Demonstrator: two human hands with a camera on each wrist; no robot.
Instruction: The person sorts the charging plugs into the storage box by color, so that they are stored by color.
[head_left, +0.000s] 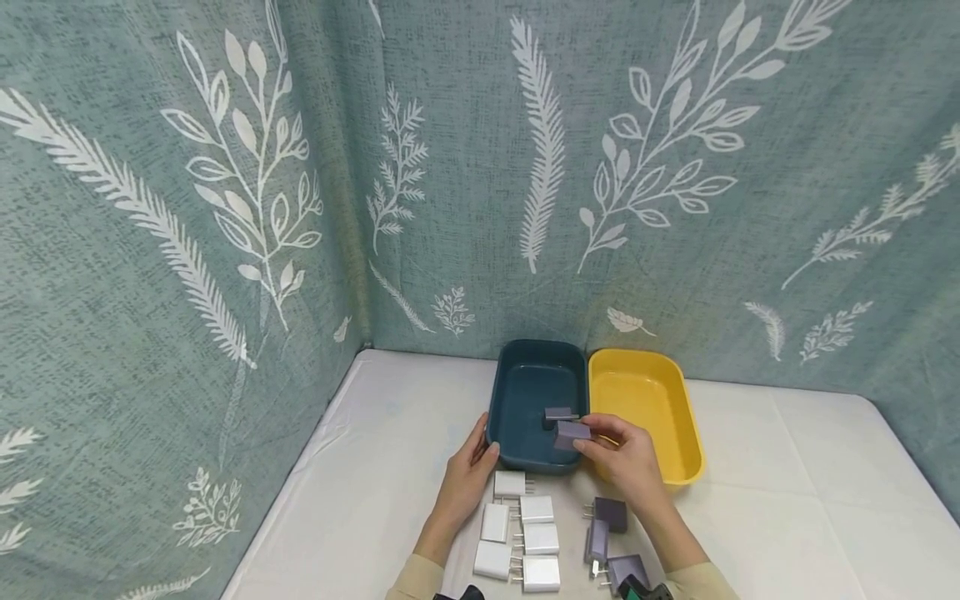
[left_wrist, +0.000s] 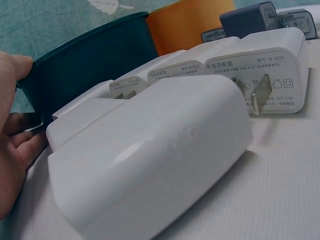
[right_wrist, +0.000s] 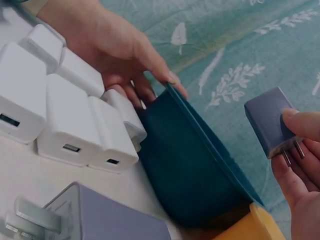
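Observation:
My right hand (head_left: 628, 457) pinches a purple-grey plug-in charger (head_left: 570, 434) between thumb and fingers, above the near right part of a dark blue bin (head_left: 521, 400). In the right wrist view this charger (right_wrist: 267, 122) has its two metal prongs pointing down toward the fingers. Another purple-grey charger (head_left: 557, 413) is inside the bin, just beyond the held one. My left hand (head_left: 467, 475) grips the bin's near left side, the thumb at the rim and the other fingers against the outer wall (right_wrist: 175, 165).
A yellow bin (head_left: 645, 408) stands right beside the blue one. Several white chargers (head_left: 537, 537) lie in two loose columns in front of the blue bin. To their right are a dark purple charger (head_left: 611, 514) and lighter purple ones (head_left: 626, 569). A patterned curtain (head_left: 465, 167) hangs behind.

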